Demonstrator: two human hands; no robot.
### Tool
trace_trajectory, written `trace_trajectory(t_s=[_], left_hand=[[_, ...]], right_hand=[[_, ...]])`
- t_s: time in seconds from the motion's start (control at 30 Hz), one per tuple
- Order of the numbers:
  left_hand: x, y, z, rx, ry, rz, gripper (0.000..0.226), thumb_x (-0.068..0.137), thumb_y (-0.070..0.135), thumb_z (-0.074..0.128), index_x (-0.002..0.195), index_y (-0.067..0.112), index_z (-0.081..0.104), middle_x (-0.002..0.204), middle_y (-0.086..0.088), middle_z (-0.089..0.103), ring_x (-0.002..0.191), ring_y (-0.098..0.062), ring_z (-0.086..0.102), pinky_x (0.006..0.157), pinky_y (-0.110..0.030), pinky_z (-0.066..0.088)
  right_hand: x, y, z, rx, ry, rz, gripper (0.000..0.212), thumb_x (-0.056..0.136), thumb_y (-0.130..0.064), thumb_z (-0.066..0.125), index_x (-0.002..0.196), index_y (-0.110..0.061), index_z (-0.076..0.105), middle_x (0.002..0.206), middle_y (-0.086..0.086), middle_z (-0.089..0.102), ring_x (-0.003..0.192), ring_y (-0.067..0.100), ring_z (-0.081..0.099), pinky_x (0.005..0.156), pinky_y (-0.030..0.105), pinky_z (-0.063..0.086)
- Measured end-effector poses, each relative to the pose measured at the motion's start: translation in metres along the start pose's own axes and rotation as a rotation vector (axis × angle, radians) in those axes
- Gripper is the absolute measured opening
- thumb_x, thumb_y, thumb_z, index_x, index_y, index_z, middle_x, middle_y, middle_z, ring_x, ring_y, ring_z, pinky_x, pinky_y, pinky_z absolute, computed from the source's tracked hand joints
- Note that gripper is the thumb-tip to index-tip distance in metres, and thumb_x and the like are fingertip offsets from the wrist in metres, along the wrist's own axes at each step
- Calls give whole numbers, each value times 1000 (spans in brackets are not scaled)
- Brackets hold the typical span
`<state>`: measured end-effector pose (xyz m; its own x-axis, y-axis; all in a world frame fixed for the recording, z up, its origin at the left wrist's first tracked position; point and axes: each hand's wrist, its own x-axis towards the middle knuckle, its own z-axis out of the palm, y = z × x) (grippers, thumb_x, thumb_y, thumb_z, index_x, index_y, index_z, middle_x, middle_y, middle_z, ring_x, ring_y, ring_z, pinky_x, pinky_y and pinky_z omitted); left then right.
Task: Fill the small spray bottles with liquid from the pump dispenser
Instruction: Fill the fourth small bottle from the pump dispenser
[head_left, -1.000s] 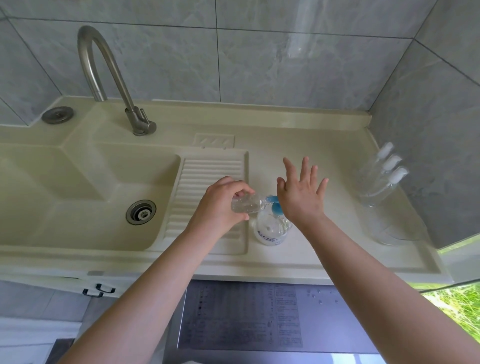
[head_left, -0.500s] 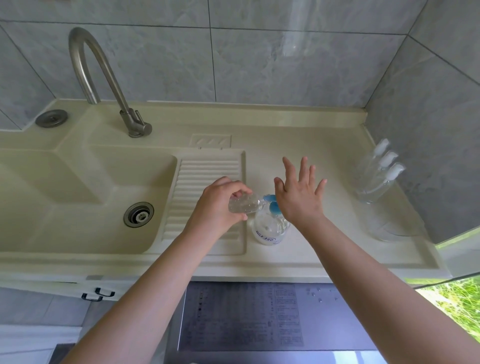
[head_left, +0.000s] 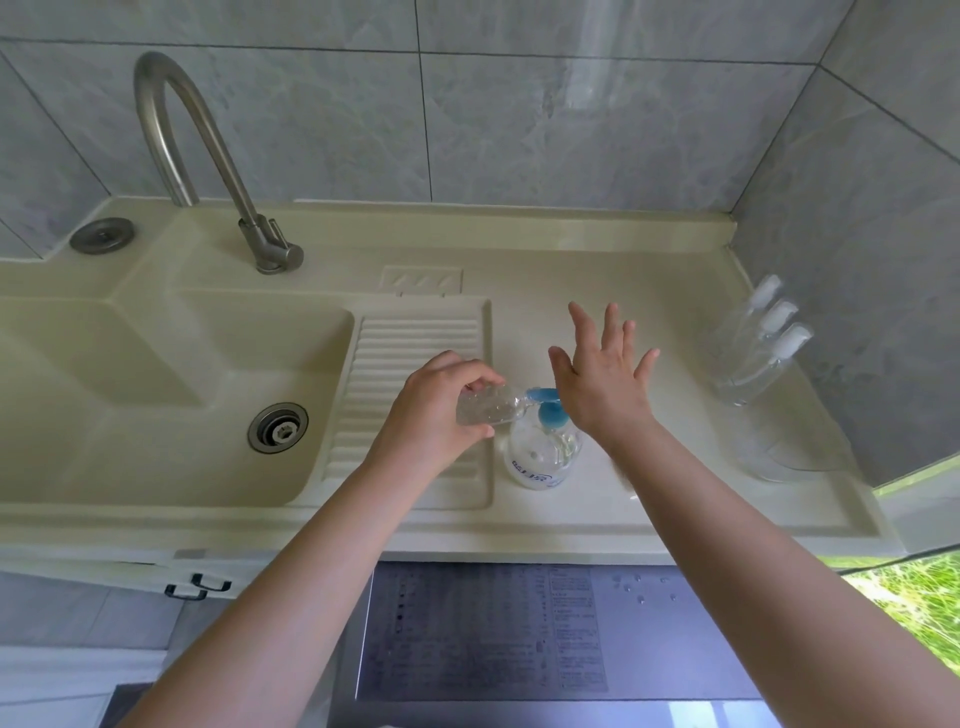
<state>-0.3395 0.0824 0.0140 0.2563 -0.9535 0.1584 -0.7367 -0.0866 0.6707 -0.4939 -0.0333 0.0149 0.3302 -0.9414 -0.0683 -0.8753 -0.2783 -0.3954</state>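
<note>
A clear pump dispenser (head_left: 537, 457) with a blue pump head (head_left: 545, 402) stands on the cream counter beside the ribbed drainboard. My left hand (head_left: 436, 410) grips a small clear bottle (head_left: 491, 408) lying on its side, its mouth at the blue nozzle. My right hand (head_left: 605, 376) has its fingers spread straight, and its palm heel rests on the pump head. Three small spray bottles (head_left: 753, 343) with white caps stand in a clear container at the right wall.
A cream sink basin (head_left: 130, 389) with a metal drain (head_left: 277, 427) lies to the left, under a curved steel faucet (head_left: 208, 161). The ribbed drainboard (head_left: 410, 374) sits under my left hand. A grey appliance top (head_left: 519, 634) is below the counter edge.
Both hands and the bottles keep the same pose. Only the camera view has drifted slightly.
</note>
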Motion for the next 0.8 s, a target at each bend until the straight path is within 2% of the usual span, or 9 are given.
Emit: trace_trajectory(t_s=[0.2,0.3,0.43,0.53,0.63,0.73,0.8], left_hand=[[0,1,0,4,-5,11,53,60,10,91,106,29,72,96,10,59,87,3,56,79,2,35],[1,0,2,14,-6,10,54,59,11,91,105,31,71,95,11,58,86,1,56,79,0,36],[0,2,2,3,-7,18,53,59,10,90,106,29,71,97,9,59,87,-1,58,79,1,36],[1,3,1,3,1,18,54,59,10,90,106,29,71,97,9,59,88,-1,58,79,0,37],[1,2,2,-5,-1,16,54,59,10,90,106,29,71,98,9,59,88,-1,58,81,-2,38],[0,1,3,14,5,10,54,59,11,90,106,30,71,97,10,58,87,-2,57,83,-13,43],[0,0,3,21,2,8,53,59,12,91,105,30,71,96,11,58,87,-1,56,81,-10,42]], right_hand=[[-4,7,6,-186,65,-93,54,108,-38,22,159,-32,6,167,13,-12,153,38,-12,120,62,-5],[-7,7,7,-114,12,-41,53,108,-37,20,159,-32,7,167,13,-12,153,37,-10,120,61,-4],[-10,5,-1,0,40,-27,56,107,-43,27,159,-32,9,167,12,-11,153,34,-10,119,60,-7],[-16,7,2,-74,65,-59,57,107,-43,27,159,-33,7,167,12,-12,153,34,-12,118,60,-6],[-17,11,10,-54,9,-24,54,108,-42,21,159,-34,7,167,13,-12,153,36,-9,120,62,-3],[-16,10,16,-56,-11,-26,53,108,-41,20,159,-34,10,167,12,-13,153,36,-9,120,61,-3],[-17,10,14,-46,-5,-27,55,107,-45,21,159,-33,9,166,12,-15,153,35,-10,120,61,-4]])
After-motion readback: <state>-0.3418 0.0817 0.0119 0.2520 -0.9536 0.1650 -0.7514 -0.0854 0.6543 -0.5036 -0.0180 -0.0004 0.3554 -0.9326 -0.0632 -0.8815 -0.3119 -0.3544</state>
